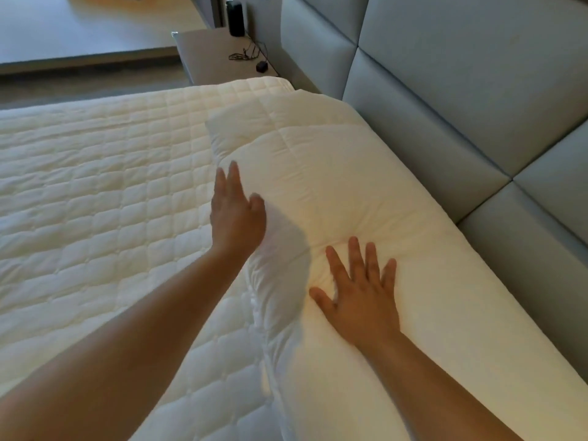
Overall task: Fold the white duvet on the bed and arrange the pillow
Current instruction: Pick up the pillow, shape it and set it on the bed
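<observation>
Both bare forearms come in from the bottom edge, nearest the lens. Right hand (359,291) lies flat on the folded duvet (334,192), fingers spread wide, palm down, holding nothing; cloth puckers around it, so it looks to be pressing. Left hand (237,211) is edge-on against the duvet's rounded fold, fingers straight and together, gripping nothing. It's blurred, so whether it touches or is just beside can't be told.

Duvet sits as a thick, long bundle along the head of the bed, right beside the headboard (445,100), on the quilted mattress cover (95,186). Fold looks done or near done. No separate pillow can be made out; it may be out of view or under the bundle.

Handling, judged: soft, puffy, light for its bulk, no stiffness. It dents under a palm and probably springs back. Fabric looks matte, not slippery. Nothing fragile. Best hold is the folded edge, fingers under and thumb over, or both ends at once so layers don't slide apart. Flat palms suit smoothing only.

Further out: bedside table (203,58) with a black cable (245,54) and a dark cylinder (236,19).
</observation>
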Motion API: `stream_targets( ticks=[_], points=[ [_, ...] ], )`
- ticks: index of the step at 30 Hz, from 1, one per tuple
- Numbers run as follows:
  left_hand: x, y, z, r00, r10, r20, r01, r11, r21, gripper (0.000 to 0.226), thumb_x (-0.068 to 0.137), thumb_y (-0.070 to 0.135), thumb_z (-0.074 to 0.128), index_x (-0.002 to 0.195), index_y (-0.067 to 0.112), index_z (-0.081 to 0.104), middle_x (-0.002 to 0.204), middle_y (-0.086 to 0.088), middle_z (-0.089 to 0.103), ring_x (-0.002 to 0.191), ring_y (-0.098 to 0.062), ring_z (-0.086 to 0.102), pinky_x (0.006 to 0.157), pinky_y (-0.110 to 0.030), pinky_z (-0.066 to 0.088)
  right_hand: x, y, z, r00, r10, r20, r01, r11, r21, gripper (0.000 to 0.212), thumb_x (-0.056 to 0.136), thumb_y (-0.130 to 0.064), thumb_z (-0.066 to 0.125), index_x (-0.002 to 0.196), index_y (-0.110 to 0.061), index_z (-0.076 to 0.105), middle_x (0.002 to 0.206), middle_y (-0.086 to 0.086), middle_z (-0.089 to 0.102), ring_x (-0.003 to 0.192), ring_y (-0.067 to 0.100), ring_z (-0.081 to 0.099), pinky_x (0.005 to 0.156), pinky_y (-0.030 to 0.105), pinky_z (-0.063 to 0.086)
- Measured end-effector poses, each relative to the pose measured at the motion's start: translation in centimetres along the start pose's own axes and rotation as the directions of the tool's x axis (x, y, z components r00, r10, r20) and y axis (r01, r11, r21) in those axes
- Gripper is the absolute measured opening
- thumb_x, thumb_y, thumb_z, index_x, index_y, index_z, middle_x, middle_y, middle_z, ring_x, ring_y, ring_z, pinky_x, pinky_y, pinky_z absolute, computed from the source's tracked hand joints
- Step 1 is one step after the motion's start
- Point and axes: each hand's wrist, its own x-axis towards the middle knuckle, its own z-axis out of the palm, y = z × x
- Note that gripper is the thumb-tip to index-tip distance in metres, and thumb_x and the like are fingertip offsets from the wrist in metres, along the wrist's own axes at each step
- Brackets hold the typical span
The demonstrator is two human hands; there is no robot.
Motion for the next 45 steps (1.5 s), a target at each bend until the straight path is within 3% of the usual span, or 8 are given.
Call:
stream_targets(
  ticks=[3, 7, 12, 19, 26, 32, 37, 45],
  points=[
    [5.0, 3.5, 2.5, 0.907, 0.393, 0.152, -0.421, 0.821, 0.386, 0.06, 0.103, 0.048, 0.027, 0.157, 0.035, 0.005, 0.166, -0.003, -0.009, 0.152, -0.03, -0.007, 0.119, -0.052, -0.003, 1.4, -1.5, 0.8, 0.996, 0.034, 0.081, -0.033, 0.999, -0.024, 0.077, 0.089, -0.072, 0.021, 0.152, -0.028, 0.024, 0.159, 0.016, 0.019, 0.144, 0.043, 0.019, 0.11, 0.067, 0.011],
    [10.3, 3.4, 8.1, 0.777, 0.359, 0.517, -0.621, 0.572, 0.536, 0.059, 0.098, 0.061, 0.008, 0.154, 0.044, 0.001, 0.166, 0.002, -0.011, 0.15, -0.031, -0.017, 0.116, -0.062, -0.014, 0.1, -0.1, -1.8, 0.998, -0.036, 0.052, 0.036, 0.999, -0.002, 0.077, 0.087, -0.075, 0.018, 0.153, -0.034, 0.015, 0.162, 0.008, 0.004, 0.148, 0.037, 0.006, 0.112, 0.061, 0.001],
    [12.0, -1.9, 15.5, 0.737, 0.343, 0.582, -0.641, 0.627, 0.443, 0.061, 0.097, 0.058, 0.008, 0.155, 0.042, -0.003, 0.166, 0.003, -0.006, 0.152, -0.028, -0.011, 0.117, -0.062, -0.006, -2.8, 3.7, 1.5, 0.98, -0.116, -0.165, 0.12, 0.993, 0.015, 0.067, 0.088, -0.071, 0.025, 0.137, -0.031, 0.047, 0.145, 0.011, 0.047, 0.136, 0.037, 0.035, 0.105, 0.063, 0.025],
    [14.6, -5.8, 21.2, 0.744, 0.362, 0.562, -0.658, 0.542, 0.522, 0.07, 0.09, 0.057, -0.001, 0.156, 0.034, -0.005, 0.167, -0.001, -0.006, 0.152, -0.03, -0.005, 0.117, -0.06, -0.004, 2.5, 2.5, 13.7, 0.961, -0.019, -0.275, 0.042, 0.996, 0.078, 0.057, 0.091, -0.059, 0.027, 0.132, -0.029, 0.052, 0.139, 0.008, 0.052, 0.139, 0.032, 0.036, 0.112, 0.053, 0.023],
    [14.2, -4.0, 20.3, 0.739, 0.299, 0.604, -0.647, 0.564, 0.513, 0.071, 0.088, 0.058, 0.003, 0.156, 0.036, -0.002, 0.167, 0.001, -0.001, 0.152, -0.028, 0.0, 0.119, -0.059, -0.001, 2.1, 3.2, 14.8, 0.929, -0.048, -0.367, 0.107, 0.984, 0.142, 0.057, 0.093, -0.056, 0.026, 0.138, -0.026, 0.047, 0.146, 0.009, 0.045, 0.139, 0.032, 0.037, 0.111, 0.052, 0.027],
    [15.4, 3.9, 17.8, 0.891, 0.369, 0.266, -0.423, 0.886, 0.19, 0.056, 0.088, 0.037, 0.04, 0.141, 0.018, 0.044, 0.148, -0.015, 0.039, 0.135, -0.037, 0.036, 0.112, -0.046, 0.028, 0.4, 3.2, 14.8, 0.913, -0.088, -0.398, 0.159, 0.976, 0.148, 0.054, 0.092, -0.055, 0.033, 0.136, -0.027, 0.048, 0.145, 0.011, 0.046, 0.138, 0.034, 0.039, 0.105, 0.053, 0.035],
    [16.8, 3.5, 23.4, 0.826, 0.338, 0.452, -0.537, 0.717, 0.445, 0.061, 0.1, 0.043, 0.016, 0.158, 0.026, 0.006, 0.166, -0.007, 0.0, 0.152, -0.031, -0.002, 0.12, -0.054, -0.003, 0.6, 3.3, 16.0, 0.894, -0.097, -0.437, 0.18, 0.971, 0.154, 0.052, 0.093, -0.054, 0.031, 0.133, -0.027, 0.05, 0.143, 0.01, 0.049, 0.136, 0.033, 0.042, 0.109, 0.051, 0.033],
    [17.2, 1.7, 25.8, 0.823, 0.224, 0.521, -0.529, 0.637, 0.561, 0.062, 0.099, 0.044, 0.01, 0.157, 0.027, -0.002, 0.166, -0.005, -0.005, 0.152, -0.029, -0.003, 0.121, -0.054, -0.001, 0.5, 3.1, 16.9, 0.859, -0.048, -0.51, 0.169, 0.966, 0.195, 0.056, 0.095, -0.05, 0.025, 0.134, -0.025, 0.055, 0.142, 0.009, 0.052, 0.135, 0.032, 0.044, 0.107, 0.049, 0.039]
  ],
)
